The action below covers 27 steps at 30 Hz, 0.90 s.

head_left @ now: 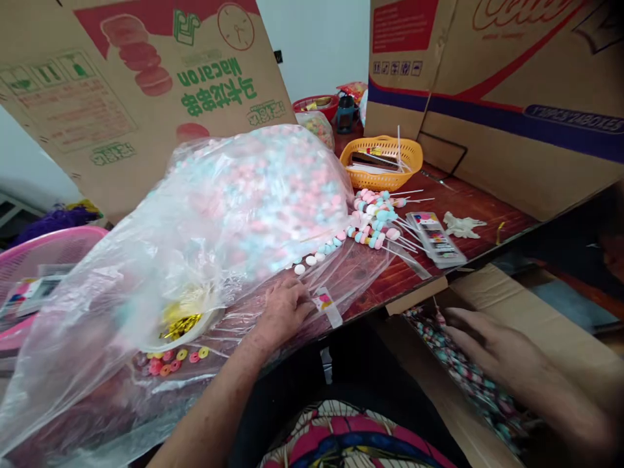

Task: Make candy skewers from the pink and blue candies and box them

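Observation:
My left hand (285, 311) rests at the table edge on loose clear film, fingers curled against a small clear plastic bag (324, 301) with a printed label. Just beyond it, white and blue candies (312, 259) lie in a row by the mouth of a big clear sack of pastel marshmallow candies (273, 195). Over on the right, my right hand (480, 335) dips into an open cardboard box (529, 312). Its fingers close around a candy skewer (440, 316) whose thin stick points up. Many wrapped skewers (468, 374) fill the box below it.
Finished-looking candy skewers (373, 218) are piled beside a yellow basket (409, 159). Near them lie a flat clear pack (436, 240) and a crumpled glove (463, 225). A white bowl (207, 325) holds gold ties; ring candies (168, 363) sit before it. Large cartons (497, 97) stand behind.

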Motion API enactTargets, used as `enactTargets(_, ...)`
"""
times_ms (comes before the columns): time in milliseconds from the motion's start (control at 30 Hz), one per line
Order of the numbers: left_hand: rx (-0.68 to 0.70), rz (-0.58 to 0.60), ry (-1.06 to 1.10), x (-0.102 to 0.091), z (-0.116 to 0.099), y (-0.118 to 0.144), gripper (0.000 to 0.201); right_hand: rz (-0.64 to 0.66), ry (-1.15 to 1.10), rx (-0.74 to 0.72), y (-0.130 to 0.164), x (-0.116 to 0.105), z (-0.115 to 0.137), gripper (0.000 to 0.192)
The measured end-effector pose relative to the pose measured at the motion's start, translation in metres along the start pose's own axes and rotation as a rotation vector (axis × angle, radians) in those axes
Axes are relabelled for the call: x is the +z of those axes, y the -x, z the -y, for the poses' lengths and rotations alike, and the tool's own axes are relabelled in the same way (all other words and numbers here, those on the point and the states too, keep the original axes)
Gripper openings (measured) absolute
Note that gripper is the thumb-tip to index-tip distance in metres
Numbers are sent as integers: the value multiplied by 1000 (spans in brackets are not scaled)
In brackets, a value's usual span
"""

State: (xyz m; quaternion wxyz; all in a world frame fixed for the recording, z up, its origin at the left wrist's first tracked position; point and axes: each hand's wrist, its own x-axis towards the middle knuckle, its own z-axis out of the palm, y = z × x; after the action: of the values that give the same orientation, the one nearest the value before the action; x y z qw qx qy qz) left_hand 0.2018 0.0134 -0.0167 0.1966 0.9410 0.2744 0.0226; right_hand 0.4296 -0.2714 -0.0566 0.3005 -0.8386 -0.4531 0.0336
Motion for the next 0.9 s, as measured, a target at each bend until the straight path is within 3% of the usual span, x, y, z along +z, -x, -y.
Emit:
enactTargets(33, 23, -23, 42, -5, 2, -1, 8, 12, -47, -67, -13, 11, 24, 22)
enactTargets(133, 163, -49, 115, -24, 5, 2, 13, -129, -110, -270, -56, 40, 100, 29)
enactTargets(200, 270, -31, 118, -36, 2, 9, 15, -56, -156, -435, -76, 55, 140, 32)
enactTargets(233, 300, -29, 111, -40, -1, 15, 15, 18, -194, -511, -82, 61, 154, 24)
enactTargets(300, 285, -75, 84, -41, -7, 27, 17, 113, -285, -565, -85, 70, 171, 16)
enactTargets(400, 121, -195, 60, -29, -14, 43, 27, 160, -426, -473, -79, 71, 174, 15)
enactTargets(467, 62, -240, 98, -18, -18, 48, 14, 194, -477, -427, -74, 65, 170, 12)
enactTargets(500, 60, -255, 136, -13, -20, 48, 8, 208, -486, -421, -72, 61, 168, 10)
enactTargets(567, 113, -247, 235, -10, -22, 45, 15, 241, -485, -454, -71, 51, 164, 4)
enactTargets(667, 255, -136, 336, -15, -23, 38, 18, 292, -492, -554, -72, 44, 161, 6)
enactTargets(767, 262, -180, 253, -17, -24, 37, 13, 225, -503, -482, -73, 48, 158, 13)
enactTargets(833, 190, -304, 217, -12, -27, 39, 28, 173, -512, -409, -73, 54, 156, 16)
enactTargets(900, 99, -332, 297, -4, -30, 41, 27, 133, -514, -391, -73, 60, 154, 18)
